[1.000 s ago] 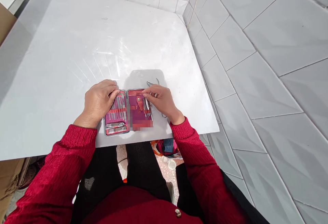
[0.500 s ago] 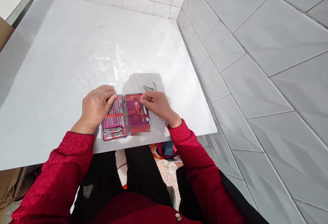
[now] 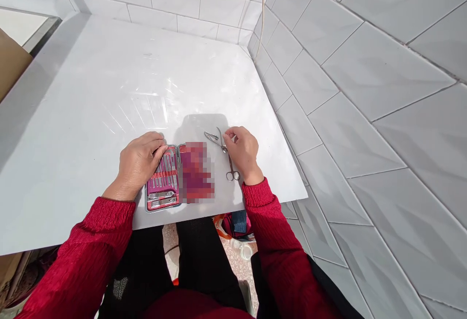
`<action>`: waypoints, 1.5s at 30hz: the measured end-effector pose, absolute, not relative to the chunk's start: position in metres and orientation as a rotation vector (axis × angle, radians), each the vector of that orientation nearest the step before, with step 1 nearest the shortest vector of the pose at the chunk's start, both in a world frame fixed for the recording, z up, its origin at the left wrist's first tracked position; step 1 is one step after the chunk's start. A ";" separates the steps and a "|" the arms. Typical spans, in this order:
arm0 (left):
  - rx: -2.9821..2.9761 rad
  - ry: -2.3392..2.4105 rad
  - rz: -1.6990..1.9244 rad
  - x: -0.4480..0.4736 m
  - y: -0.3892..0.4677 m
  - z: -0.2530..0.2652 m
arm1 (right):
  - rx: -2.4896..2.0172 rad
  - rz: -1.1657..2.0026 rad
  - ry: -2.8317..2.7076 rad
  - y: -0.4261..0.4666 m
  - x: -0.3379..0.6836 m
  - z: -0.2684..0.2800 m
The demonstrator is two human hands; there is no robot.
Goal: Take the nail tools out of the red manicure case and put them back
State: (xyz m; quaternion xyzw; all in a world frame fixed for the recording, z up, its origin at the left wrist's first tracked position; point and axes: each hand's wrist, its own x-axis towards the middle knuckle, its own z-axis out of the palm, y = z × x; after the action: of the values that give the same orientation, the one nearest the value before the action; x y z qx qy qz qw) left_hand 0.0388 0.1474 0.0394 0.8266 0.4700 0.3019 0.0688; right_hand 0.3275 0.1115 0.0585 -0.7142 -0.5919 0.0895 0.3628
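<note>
An open red manicure case (image 3: 163,178) lies flat near the front edge of the white table (image 3: 109,90), with several steel tools strapped in its left half; its right half is blurred. My left hand (image 3: 140,161) rests on the case's upper left corner, fingers touching the tools. My right hand (image 3: 243,151) sits to the right of the case, its fingertips touching small steel scissors (image 3: 229,163) and a nipper-like tool (image 3: 212,138) that lie crossed on the table. Whether the fingers pinch a tool is hard to tell.
White tiled walls close in behind and along the right side of the table. A thin cord (image 3: 261,12) hangs in the back corner. A cardboard box (image 3: 10,61) stands at the far left. Coloured items (image 3: 233,221) lie on the floor under the table.
My right hand has moved off the case's right half to the loose scissors and nipper beside it. The left hand has stayed on the case. The camera tilted up a little.
</note>
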 end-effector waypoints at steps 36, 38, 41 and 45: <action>2.482 1.413 0.919 0.039 0.146 0.038 | -1.790 0.353 -1.442 0.115 0.331 0.055; 2.474 1.407 0.930 0.039 0.146 0.038 | -1.718 0.493 -1.366 0.116 0.330 0.054; 2.460 1.398 0.959 0.040 0.146 0.036 | -1.626 0.682 -1.294 0.117 0.326 0.053; 2.470 1.396 0.964 0.039 0.147 0.033 | -1.512 0.862 -1.287 0.116 0.320 0.053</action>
State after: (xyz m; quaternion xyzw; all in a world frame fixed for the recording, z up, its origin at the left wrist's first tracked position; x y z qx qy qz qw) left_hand 0.0395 0.1468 0.0328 0.8222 0.4645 0.3208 0.0724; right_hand 0.3200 0.1162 0.0529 -0.6167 -0.5251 0.3516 0.4694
